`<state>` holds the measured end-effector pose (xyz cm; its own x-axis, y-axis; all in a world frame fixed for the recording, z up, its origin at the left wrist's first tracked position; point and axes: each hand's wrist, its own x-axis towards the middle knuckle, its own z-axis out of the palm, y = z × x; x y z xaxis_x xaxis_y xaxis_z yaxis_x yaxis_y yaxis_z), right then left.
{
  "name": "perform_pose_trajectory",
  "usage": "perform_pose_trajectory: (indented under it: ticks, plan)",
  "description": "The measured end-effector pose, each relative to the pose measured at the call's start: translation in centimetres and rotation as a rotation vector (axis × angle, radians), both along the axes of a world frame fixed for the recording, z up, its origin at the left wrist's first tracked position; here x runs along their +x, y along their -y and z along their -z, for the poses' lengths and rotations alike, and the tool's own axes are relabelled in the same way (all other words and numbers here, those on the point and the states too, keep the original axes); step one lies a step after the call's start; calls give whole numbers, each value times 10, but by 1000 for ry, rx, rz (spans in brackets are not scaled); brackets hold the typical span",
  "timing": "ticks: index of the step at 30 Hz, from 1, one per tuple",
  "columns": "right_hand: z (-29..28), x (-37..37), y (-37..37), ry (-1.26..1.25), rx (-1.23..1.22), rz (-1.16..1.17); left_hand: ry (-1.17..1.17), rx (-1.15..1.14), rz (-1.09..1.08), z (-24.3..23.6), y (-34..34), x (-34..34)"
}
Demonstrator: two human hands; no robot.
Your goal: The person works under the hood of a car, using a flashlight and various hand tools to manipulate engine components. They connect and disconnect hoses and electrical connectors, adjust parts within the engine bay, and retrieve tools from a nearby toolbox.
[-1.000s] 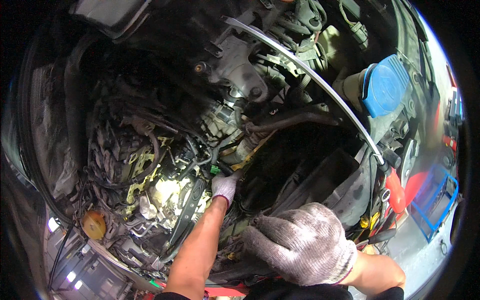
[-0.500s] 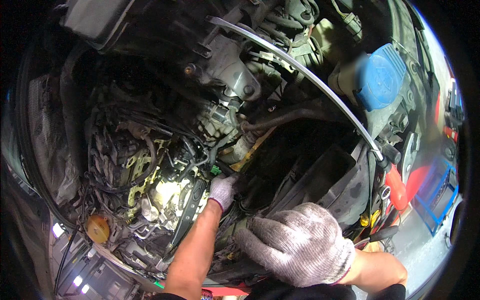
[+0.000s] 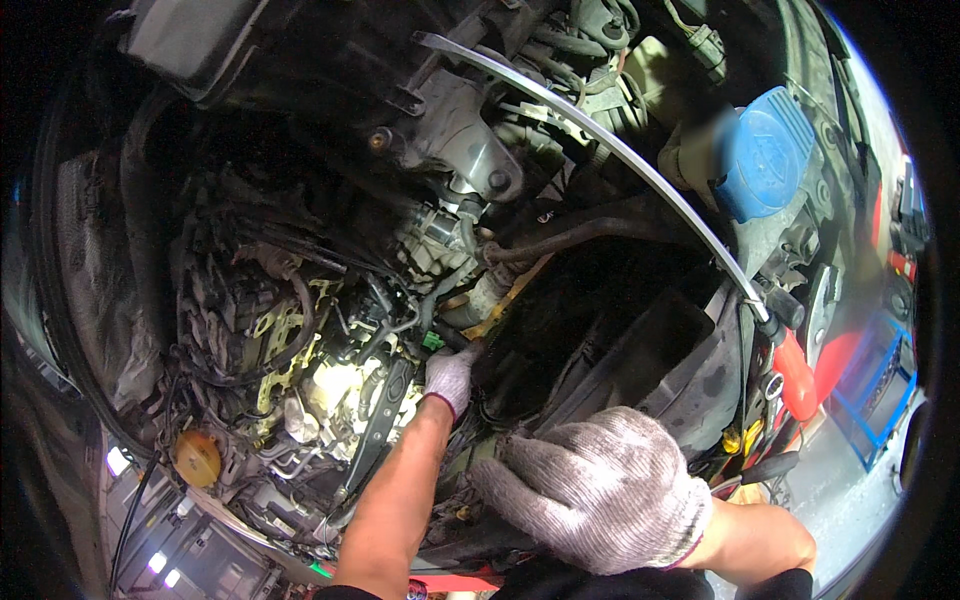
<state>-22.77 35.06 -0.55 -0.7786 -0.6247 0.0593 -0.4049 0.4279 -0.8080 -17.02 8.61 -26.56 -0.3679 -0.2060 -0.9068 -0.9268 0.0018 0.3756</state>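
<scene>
Left hand (image 3: 449, 381) near green piece (image 3: 433, 341), right hand (image 3: 605, 490) lower — each one's grip unclear.

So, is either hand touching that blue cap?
No, the left hand and right hand are both apart from the blue cap, lower in the picture.

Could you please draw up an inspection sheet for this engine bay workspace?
Surface: engine bay, unevenly lit, brightest left of the left forearm.
Job's things: small green piece near the left hand; anything held is hidden.
Clutter: metal bar slanting across the upper right; red handle at its lower end.
Hands: both gloved; left is down in the bay, right hand is curled, its grip unclear.
Cables: wires run to a grey connector, upper right.
Surroundings: blue cap at right; blue frame beyond the bay.
</scene>
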Motion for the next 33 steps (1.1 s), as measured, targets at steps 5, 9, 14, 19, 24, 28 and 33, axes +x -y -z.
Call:
perform_pose_trajectory:
  ticks: [5,9,14,19,24,28,33]
  plan:
    - [-1,-3,-1,-2,4,-14,102,-228,80,-17,-11,-17]
    - [2,0,1,-11,-25,9,-114,272,-4,-2,19,3]
    - [2,1,1,-20,-19,8,-91,-209,158,-7,-4,-5]
    - [1,-1,0,-33,-3,6,75,200,-222,-11,4,-6]
    - [4,0,1,-58,-11,33,13,-145,212,-10,3,-9]
    - [4,1,2,-70,-26,42,36,-165,83,-6,-2,-9]
    - [3,0,2,-91,-24,57,49,283,-102,-6,15,-6]
